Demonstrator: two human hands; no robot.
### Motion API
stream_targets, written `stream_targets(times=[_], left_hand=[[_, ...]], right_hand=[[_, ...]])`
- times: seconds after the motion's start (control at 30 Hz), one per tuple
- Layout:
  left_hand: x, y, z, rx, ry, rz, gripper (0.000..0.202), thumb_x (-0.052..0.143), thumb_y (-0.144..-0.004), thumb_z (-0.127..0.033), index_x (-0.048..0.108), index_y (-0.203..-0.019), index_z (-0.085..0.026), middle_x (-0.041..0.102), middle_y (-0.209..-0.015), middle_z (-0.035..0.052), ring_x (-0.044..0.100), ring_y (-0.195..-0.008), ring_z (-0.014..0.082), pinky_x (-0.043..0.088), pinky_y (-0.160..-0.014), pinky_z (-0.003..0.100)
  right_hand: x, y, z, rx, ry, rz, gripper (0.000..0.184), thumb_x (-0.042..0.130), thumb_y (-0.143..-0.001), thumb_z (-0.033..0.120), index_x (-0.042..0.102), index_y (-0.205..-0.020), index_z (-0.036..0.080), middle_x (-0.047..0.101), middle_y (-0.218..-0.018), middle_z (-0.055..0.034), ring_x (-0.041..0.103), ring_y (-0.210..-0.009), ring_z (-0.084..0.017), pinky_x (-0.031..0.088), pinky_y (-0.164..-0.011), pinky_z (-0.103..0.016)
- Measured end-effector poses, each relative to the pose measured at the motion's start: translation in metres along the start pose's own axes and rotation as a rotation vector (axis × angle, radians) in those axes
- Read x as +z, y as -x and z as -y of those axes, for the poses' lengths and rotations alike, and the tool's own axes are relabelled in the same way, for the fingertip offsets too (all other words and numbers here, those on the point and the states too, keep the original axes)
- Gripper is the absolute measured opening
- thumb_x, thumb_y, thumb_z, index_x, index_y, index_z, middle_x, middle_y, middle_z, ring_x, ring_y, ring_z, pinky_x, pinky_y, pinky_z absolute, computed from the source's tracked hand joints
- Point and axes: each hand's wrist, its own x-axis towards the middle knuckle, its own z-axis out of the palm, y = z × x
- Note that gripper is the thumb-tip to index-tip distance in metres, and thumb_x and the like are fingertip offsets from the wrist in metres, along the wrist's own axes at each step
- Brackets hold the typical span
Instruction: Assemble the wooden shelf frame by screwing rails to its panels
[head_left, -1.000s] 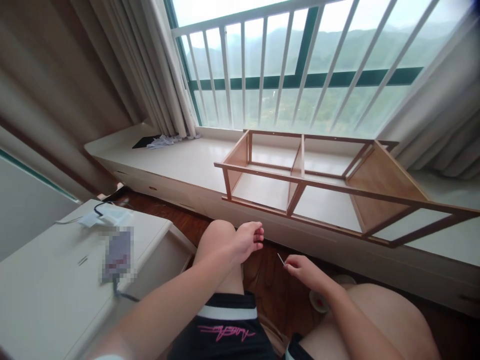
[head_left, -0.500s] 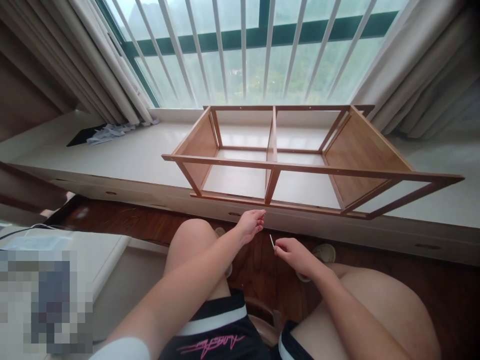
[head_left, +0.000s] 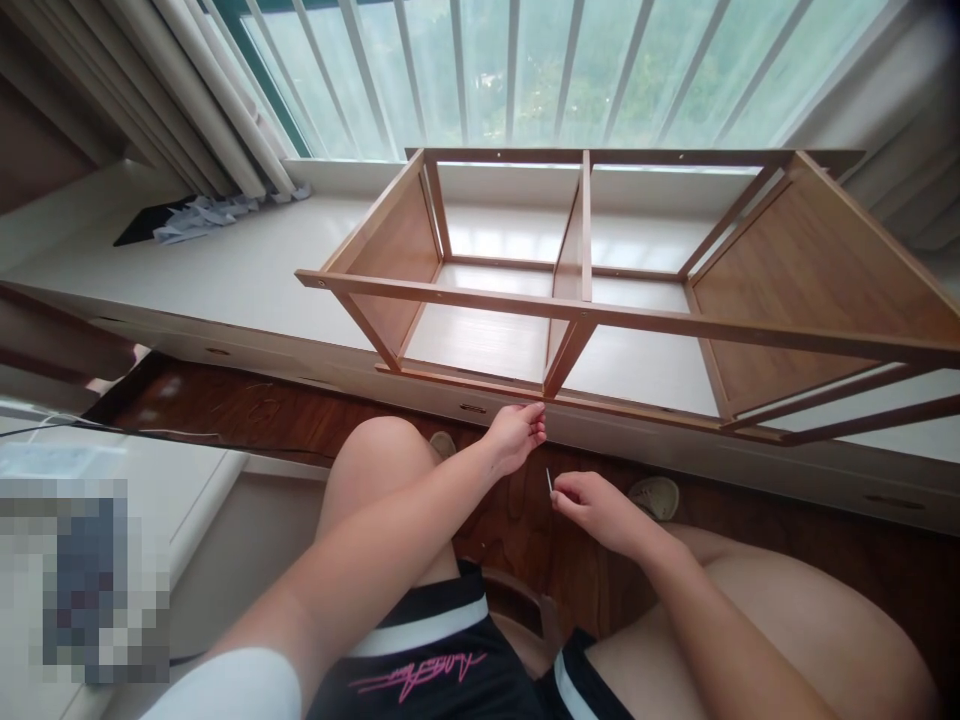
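Note:
My left hand (head_left: 516,438) is just below the front bottom rail of a wooden shelf frame (head_left: 480,302). Its fingers are pinched together; whatever they may hold is too small to make out. To the right and slightly nearer me, my right hand (head_left: 592,505) grips a thin metal rod (head_left: 549,482) between thumb and fingers, its free end pointing up. The frame lies lengthwise on a white window ledge, with panels at both ends and a divider in the middle. Small holes show along its rails.
The white ledge (head_left: 247,290) runs along a barred window (head_left: 540,80), with drawers in its front. Papers and a dark flat item (head_left: 154,220) lie at its left. A white desk (head_left: 202,490) stands at my left. My knees are beneath my arms, above a dark wooden floor (head_left: 225,405).
The view has tipped down and come closer, so the shelf frame appears larger. My left hand is nearer the frame's bottom rail. The right hand still grips the rod.

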Motion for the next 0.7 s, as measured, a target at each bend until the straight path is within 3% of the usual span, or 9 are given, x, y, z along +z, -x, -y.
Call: stream_targets(times=[0.37, 0.7], left_hand=[[0.0027, -0.0002, -0.0024, 0.017, 0.059, -0.046, 0.013, 0.062, -0.083, -0.011, 0.056, -0.072, -0.011, 0.053, -0.062, 0.0014, 0.047, -0.053, 0.0055, 0.042, -0.051, 0.018], [0.0026, 0.0016, -0.006, -0.005, 0.134, -0.049, 0.012, 0.064, -0.077, 0.0, 0.059, -0.072, -0.01, 0.057, -0.066, 0.0038, 0.056, -0.063, 0.0086, 0.051, -0.06, 0.019]], right_hand=[[0.004, 0.0018, 0.0007, 0.011, 0.008, 0.02, 0.029, 0.048, -0.087, 0.025, 0.042, -0.059, 0.017, 0.05, -0.062, 0.0014, 0.04, -0.059, -0.011, 0.024, -0.056, -0.026], [0.0043, 0.0032, -0.0002, 0.027, 0.013, 0.028, 0.03, 0.047, -0.088, 0.027, 0.042, -0.059, 0.017, 0.051, -0.063, 0.0009, 0.04, -0.06, -0.011, 0.024, -0.056, -0.027]])
